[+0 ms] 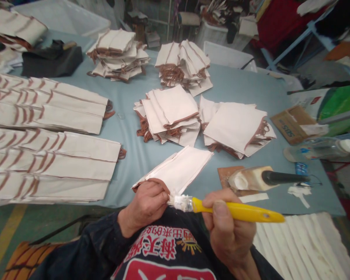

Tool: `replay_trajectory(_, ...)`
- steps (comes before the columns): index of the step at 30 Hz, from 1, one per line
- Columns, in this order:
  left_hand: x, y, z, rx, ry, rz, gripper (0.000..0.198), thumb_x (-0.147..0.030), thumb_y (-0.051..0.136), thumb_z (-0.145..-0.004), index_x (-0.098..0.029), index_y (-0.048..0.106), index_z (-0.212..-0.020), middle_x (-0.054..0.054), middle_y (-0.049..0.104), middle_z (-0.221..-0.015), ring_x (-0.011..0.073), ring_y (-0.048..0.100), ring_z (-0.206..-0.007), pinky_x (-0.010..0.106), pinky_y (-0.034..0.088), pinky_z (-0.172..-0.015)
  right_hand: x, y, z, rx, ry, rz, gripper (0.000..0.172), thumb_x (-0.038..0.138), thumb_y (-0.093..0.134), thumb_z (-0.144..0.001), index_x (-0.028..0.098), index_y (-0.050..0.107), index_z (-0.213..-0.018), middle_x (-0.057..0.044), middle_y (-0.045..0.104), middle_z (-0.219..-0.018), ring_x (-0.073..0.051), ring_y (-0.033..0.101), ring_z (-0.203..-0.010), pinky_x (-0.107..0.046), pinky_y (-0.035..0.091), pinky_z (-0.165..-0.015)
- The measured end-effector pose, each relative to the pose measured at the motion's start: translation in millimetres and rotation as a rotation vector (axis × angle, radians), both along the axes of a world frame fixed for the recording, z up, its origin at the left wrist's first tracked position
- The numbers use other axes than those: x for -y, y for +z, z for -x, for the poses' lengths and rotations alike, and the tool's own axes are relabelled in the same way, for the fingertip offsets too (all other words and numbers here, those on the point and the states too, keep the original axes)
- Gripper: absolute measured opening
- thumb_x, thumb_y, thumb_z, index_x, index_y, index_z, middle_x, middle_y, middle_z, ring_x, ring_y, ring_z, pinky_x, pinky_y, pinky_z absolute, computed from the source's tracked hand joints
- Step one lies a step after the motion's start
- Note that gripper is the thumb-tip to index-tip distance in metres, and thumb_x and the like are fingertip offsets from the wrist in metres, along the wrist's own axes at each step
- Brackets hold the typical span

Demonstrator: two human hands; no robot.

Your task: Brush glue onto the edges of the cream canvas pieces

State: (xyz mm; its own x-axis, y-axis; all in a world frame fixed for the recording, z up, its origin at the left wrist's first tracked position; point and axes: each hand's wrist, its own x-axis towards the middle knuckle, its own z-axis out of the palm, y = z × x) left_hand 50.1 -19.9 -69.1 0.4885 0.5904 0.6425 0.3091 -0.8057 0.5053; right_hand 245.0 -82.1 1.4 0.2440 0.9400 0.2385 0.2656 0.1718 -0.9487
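A long white fabric-like panel with a brown edge strip [183, 166] lies on the blue-green covered bench [239, 85], in the middle of the frame just below centre. The left hand [146, 205] pinches its lower left end, fingers closed on the brown strip. The right hand [230, 231], lower right of centre, grips a yellow-handled brush [242, 212], its bristles clotted with white paste and meeting the strip beside the left fingers. This piece looks to be mid-coating; how much of it is covered cannot be told. Around it, white brown-edged pieces sit in loose stacks [175, 107] across the upper middle and in overlapping rows [55, 159] at the left. Many pieces are thus at hand, but which are finished and which remain is unclear. A clear plastic bottle with a white cap [317, 149] lies at the right.
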Motion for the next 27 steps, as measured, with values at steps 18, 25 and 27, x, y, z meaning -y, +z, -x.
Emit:
replay_trajectory(18, 6, 0.7, -12, -0.036, 0.029, -0.004, 0.026, 0.002, 0.052, -0.086, -0.023, 0.055, -0.079, 0.001, 0.068, -0.067, 0.0183, 0.065, -0.064, 0.031, 0.047, -0.063, -6, -3.3, -8, -0.26, -0.216, 0.079, 0.036, 0.043, 0.06, -0.104, 0.02, 0.062, -0.076, 0.01, 0.041, -0.042, -0.008, 0.037, -0.031, -0.017, 0.03, -0.033)
replay_trajectory(25, 11, -2.0, -14, -0.083, 0.023, 0.002, 0.025, -0.002, 0.049, -0.089, -0.023, 0.058, -0.079, 0.002, 0.067, -0.065, 0.0192, 0.063, -0.062, 0.032, 0.048, -0.061, -3, -0.7, -9, -0.258, -0.158, 0.117, 0.037, 0.045, 0.059, -0.104, 0.021, 0.062, -0.076, 0.01, 0.04, -0.042, -0.008, 0.037, -0.03, -0.017, 0.029, -0.032)
replay_trajectory(27, 15, -2.9, -15, -0.089, 0.056, 0.006, 0.026, 0.0, 0.05, -0.087, -0.023, 0.059, -0.077, 0.002, 0.066, -0.064, 0.0187, 0.062, -0.062, 0.032, 0.048, -0.062, -2, -7.0, -15, -0.264, -0.205, 0.115, 0.038, 0.047, 0.06, -0.103, 0.021, 0.061, -0.076, 0.01, 0.041, -0.042, -0.008, 0.038, -0.031, -0.018, 0.03, -0.033)
